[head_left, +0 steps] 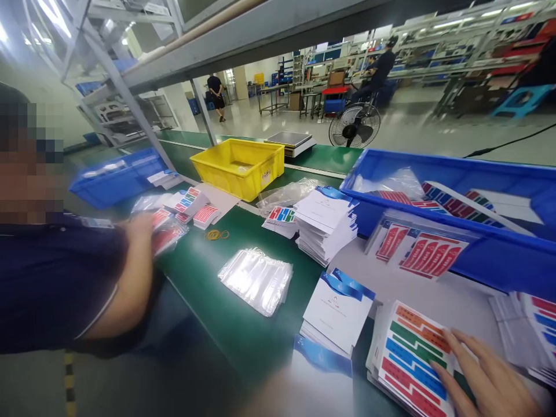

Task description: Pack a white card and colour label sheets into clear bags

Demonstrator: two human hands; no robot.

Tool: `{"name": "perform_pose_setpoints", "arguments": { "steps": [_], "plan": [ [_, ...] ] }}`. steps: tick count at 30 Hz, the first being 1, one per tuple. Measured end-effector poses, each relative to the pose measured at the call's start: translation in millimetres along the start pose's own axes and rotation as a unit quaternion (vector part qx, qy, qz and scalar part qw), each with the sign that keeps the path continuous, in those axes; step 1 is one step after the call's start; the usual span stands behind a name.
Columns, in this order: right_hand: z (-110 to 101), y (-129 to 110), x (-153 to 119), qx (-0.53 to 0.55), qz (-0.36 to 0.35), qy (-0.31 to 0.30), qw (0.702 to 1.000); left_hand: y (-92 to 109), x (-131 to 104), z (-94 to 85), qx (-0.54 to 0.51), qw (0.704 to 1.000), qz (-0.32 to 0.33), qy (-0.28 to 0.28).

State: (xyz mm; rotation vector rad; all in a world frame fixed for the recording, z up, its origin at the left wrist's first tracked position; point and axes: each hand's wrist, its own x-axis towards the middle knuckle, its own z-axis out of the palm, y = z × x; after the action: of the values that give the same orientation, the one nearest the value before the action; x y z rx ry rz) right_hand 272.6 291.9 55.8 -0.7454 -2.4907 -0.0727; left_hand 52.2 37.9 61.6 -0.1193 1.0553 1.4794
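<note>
At the bottom edge, my left hand point(273, 397) is a blurred patch against the left side of a white booklet point(324, 379) with a blue top; it appears to hold it, though its fingers are smeared. Behind that booklet lies a small stack of matching booklets point(336, 313). My right hand point(489, 376) has its fingers stretched apart, with fingertips on the right side of a stack of sticker sheets point(412, 365) in orange, green, blue and red. Clear plastic bags point(258, 281) lie in a pile on the green table.
A taller booklet stack point(325, 226) stands before a blue bin point(438, 226) of sheets and bags. Bagged red stickers point(421, 249) lean on it. Farther back are a yellow bin point(237, 168) and a scale point(290, 142). At left, a co-worker's hand point(141, 226) handles bagged stickers. Rubber bands point(216, 234) lie nearby.
</note>
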Motion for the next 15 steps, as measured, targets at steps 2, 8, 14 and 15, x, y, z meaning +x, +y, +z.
{"name": "perform_pose_setpoints", "arguments": {
  "steps": [2, 8, 14, 15],
  "plan": [
    [-1.2, -5.5, 3.7, 0.002, 0.005, 0.002, 1.000, 0.9, -0.6, -0.1, 0.007, 1.000, -0.002, 0.013],
    [-17.2, -26.3, 11.5, -0.040, 0.060, -0.034, 0.997, 8.2, -10.3, -2.6, 0.047, 0.997, -0.027, 0.059],
    [-37.0, -38.9, 23.5, -0.034, 0.112, -0.112, 0.987, 10.0, -17.6, -5.6, 0.091, 0.990, -0.080, 0.073],
    [-39.3, -40.1, 25.5, -0.033, 0.117, -0.121, 0.985, 9.5, -18.4, -5.7, 0.095, 0.989, -0.082, 0.077]
  ]
}}
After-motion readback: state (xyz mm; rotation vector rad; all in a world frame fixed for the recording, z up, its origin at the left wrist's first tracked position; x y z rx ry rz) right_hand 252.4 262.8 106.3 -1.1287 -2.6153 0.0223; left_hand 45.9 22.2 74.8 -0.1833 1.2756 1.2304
